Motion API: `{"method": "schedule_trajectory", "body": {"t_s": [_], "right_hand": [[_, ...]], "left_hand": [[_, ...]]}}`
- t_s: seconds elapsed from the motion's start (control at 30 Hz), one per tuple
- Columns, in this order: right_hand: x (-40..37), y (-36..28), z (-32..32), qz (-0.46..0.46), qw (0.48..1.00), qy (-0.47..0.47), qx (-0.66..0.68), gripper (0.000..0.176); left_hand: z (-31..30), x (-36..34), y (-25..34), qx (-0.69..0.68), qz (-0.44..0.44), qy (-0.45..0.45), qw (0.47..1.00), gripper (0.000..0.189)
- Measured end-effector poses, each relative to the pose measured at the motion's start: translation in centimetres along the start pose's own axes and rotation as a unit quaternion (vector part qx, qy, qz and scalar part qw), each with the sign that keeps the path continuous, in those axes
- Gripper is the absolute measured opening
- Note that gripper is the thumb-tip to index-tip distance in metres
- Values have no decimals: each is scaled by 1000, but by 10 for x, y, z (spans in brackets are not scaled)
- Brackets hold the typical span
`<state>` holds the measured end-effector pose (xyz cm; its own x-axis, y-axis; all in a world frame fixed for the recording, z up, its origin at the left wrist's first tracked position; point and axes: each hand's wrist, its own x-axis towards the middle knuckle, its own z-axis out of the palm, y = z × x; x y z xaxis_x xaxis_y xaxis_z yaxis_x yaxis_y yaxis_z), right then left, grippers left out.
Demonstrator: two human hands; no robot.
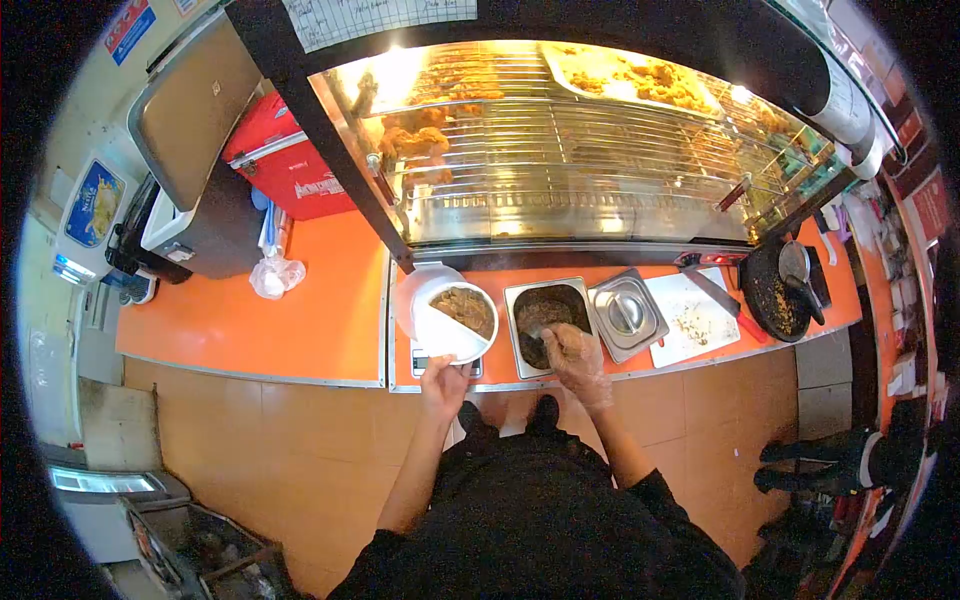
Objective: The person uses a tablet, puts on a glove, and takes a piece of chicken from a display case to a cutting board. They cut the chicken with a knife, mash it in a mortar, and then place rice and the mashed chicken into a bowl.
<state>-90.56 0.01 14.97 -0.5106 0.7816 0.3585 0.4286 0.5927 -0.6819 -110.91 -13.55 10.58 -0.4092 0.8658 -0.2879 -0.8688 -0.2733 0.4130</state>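
Observation:
A round white divided bowl [455,346] sits over a small scale [420,364], with brown food [467,309] in one section. My left hand [443,384] is closed on the bowl's front edge. In a clear plastic glove, my right hand [576,360] reaches over the front right of a square metal pan [512,345]. Dark brown food [548,302] lies in that pan. The right fingers are bent together; a pale shiny bit shows at their tips, too small to name. Right of the pan lies a metal lid [628,315].
A white cutting board [690,318] holds food scraps and a red-handled knife [728,305]. Beyond it is a black pan [768,300] with a strainer [795,262]. A lit glass food warmer [580,170] borders the counter's back. A red cooler box [292,165] stands left.

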Motion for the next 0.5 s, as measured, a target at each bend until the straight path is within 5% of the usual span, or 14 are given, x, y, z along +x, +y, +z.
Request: {"method": "schedule_trajectory", "body": {"t_s": [0.23,0.3,0.4,0.47,0.5], "right_hand": [[-3,6,12,1,1000,-5,28,19],[-8,6,16,-24,997,55,50,20],[-13,7,6,86,995,25,42,18],[-8,9,0,328,917,24,225,25],[-8,13,1,327,918,25,225,25]], "left_hand": [[-6,4,-1,-10,-18,-13,1000,40],[-3,0,-1,-18,-14,13,1000,41],[0,2,-2,-26,-25,0,999,43],[3,2,-3,-29,-33,0,999,44],[5,3,-4,-33,-38,2,999,46]]}}
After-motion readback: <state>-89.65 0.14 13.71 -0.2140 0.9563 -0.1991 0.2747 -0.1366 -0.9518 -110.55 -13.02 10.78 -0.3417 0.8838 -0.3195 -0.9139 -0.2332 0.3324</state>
